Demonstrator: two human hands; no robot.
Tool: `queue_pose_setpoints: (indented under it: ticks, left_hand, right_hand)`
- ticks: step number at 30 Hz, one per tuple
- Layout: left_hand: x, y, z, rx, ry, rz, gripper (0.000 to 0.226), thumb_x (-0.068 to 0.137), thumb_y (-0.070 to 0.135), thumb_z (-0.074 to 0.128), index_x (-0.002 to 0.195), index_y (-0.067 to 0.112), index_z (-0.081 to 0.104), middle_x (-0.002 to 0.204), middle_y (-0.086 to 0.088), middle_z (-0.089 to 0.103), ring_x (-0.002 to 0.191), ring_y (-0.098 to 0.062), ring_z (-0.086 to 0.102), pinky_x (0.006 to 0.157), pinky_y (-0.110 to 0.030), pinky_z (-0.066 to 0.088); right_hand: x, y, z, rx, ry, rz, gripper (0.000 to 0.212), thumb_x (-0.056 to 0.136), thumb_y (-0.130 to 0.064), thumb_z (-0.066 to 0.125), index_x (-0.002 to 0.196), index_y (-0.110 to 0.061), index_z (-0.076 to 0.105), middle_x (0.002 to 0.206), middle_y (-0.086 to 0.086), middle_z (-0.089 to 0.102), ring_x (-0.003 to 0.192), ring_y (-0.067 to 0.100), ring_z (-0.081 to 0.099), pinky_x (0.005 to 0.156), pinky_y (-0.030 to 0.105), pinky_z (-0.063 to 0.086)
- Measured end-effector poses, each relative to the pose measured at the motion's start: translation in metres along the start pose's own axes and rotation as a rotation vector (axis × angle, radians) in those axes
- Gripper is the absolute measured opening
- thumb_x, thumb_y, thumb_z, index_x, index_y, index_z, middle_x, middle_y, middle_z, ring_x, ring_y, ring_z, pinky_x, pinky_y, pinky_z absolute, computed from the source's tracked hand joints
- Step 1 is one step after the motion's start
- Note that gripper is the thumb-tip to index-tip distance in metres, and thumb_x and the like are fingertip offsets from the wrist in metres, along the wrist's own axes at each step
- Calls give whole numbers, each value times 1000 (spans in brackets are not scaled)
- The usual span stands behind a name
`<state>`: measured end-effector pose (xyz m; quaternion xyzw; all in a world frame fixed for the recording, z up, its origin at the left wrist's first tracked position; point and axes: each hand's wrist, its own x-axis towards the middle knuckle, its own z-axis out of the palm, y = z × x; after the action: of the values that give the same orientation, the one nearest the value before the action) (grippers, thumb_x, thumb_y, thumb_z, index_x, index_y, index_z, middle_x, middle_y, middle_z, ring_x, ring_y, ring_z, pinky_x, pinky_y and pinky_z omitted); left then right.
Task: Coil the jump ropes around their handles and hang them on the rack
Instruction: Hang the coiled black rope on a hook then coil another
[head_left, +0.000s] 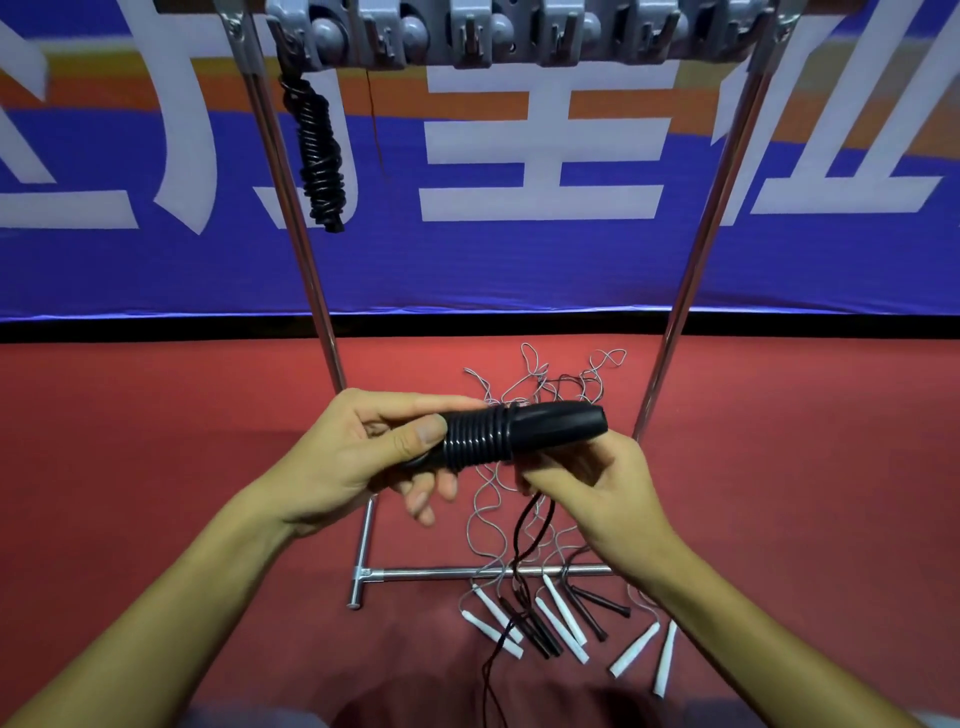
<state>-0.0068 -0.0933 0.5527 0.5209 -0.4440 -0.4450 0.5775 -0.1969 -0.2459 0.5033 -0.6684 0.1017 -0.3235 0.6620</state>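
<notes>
Winding is under way: the left hand (363, 452) grips one end of the black handles (524, 428), thumb pressed on the coils (475, 434), fingers curled beneath. The right hand (597, 483) sits just under the bare end of the handles, its fingers bent round the loose black cord (524, 525) that trails down to the floor (156, 441) — a pinch, it seems, though the fingertips are partly hidden. The handles are held level in the air, in front of the rack (691, 291).

One rope (322, 156) hangs already coiled from a hook near the rack's left end; the other hooks look free. On the floor by the right end of the rack's foot bar lies a tangle (545, 395) of thin cords with white and black handles (550, 618) fanned out beside it.

The cord looks thin, light and springy — likely to slip or unwind if tension drops, so I would keep the thumb on the last turn. The handles seem stiff and smooth; best held at the coiled end, leaving the bare end open for more turns. The trailing cord runs into the tangle and may snag.
</notes>
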Motion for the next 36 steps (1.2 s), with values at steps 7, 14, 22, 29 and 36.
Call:
queue_pose_setpoints:
  ticks: [7, 14, 22, 29, 36]
  left_hand:
    - [-1, -5, 5, 40, -4, 77, 35, 97, 26, 68, 131, 21, 75, 76, -28, 70, 52, -23, 61, 60, -39, 61]
    - [7, -12, 14, 156, 200, 164, 38, 94, 11, 63, 132, 9, 69, 75, -32, 69, 54, -21, 67, 61, -37, 63]
    - [8, -29, 21, 433, 188, 311, 40, 99, 13, 71, 137, 23, 71, 78, -8, 75, 56, -30, 69, 65, -34, 59]
    - [6, -31, 20, 451, 195, 290, 42, 97, 16, 72, 139, 22, 68, 79, -7, 76, 58, -29, 70, 70, -33, 60]
    - [10, -29, 22, 385, 337, 263, 38, 95, 17, 68, 132, 17, 72, 72, -14, 74, 54, -22, 67, 63, -23, 55]
  right_hand:
    - [1, -7, 0, -67, -43, 21, 20, 103, -13, 55, 108, -7, 73, 93, 6, 78, 82, 22, 76, 79, 33, 59]
    - [-2, 2, 15, 229, -40, 123, 9, 90, -22, 68, 96, -16, 68, 73, 9, 40, 63, 20, 33, 59, 32, 29]
    - [-3, -4, 17, 398, 86, 282, 37, 90, -30, 75, 64, -20, 50, 65, -2, 17, 49, 10, 11, 44, 23, 10]
    - [1, -10, 8, 223, 42, 310, 32, 92, -37, 73, 95, -11, 55, 68, -1, 20, 56, 14, 12, 50, 29, 11]
    - [8, -15, -3, -68, -77, 255, 16, 97, -3, 69, 112, 1, 66, 89, 8, 77, 57, 21, 60, 55, 29, 51]
